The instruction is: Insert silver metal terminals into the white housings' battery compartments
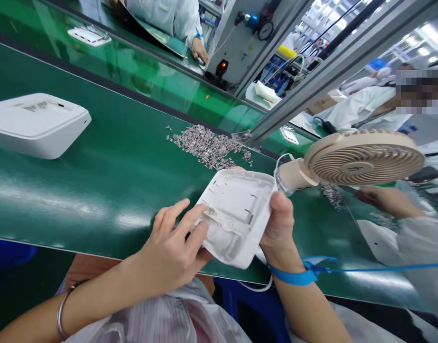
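Observation:
I hold a white plastic housing (240, 209) tilted above the near edge of the green conveyor belt (115, 176), its ribbed inner side facing me. My right hand (281, 228) grips its right edge, thumb on top; a blue wrist strap (293, 275) circles that wrist. My left hand (172, 247) supports the lower left corner, with fingers pressed on the inner face near a slot. Whether a small part sits under those fingertips I cannot make out. A pile of small silver metal clips (208, 145) lies on the belt just beyond the housing.
A closed white device (36, 123) rests on the belt at the left. A beige desk fan (354, 159) stands to the right. A co-worker's hand (383, 200) rests on the belt beyond the fan. Another person in white (176, 19) works at the far line.

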The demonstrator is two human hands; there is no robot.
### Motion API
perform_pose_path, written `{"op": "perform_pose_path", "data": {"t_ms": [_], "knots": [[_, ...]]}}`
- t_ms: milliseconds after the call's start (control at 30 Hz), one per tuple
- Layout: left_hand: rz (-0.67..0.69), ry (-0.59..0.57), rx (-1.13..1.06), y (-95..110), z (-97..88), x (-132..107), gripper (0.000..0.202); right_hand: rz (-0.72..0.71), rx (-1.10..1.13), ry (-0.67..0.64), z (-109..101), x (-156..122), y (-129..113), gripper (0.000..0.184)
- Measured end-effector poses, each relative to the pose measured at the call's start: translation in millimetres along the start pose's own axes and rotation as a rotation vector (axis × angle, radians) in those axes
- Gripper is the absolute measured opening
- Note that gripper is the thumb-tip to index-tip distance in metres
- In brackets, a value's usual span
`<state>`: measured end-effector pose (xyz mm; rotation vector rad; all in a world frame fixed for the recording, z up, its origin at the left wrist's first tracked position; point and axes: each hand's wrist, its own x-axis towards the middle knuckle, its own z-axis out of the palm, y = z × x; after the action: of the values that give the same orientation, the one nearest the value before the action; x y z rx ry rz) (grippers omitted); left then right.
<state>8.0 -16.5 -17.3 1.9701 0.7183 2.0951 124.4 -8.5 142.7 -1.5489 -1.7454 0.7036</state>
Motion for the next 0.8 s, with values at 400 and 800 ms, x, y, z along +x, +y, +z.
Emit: {"op": "perform_pose_path", "data": {"t_ms": [400,800], "knots": [[-1.053,0.212,-1.020,-26.5,-34.1,9.8,0.033,-0.175,-0.607,0.290,-6.2,13.4,24.4,0.034],[-1.129,0.228,-0.868,-27.1,-29.7,8.1,0.067,-0.249,-1.275,0.444,-59.9,95.8,34.3,0.012]]}}
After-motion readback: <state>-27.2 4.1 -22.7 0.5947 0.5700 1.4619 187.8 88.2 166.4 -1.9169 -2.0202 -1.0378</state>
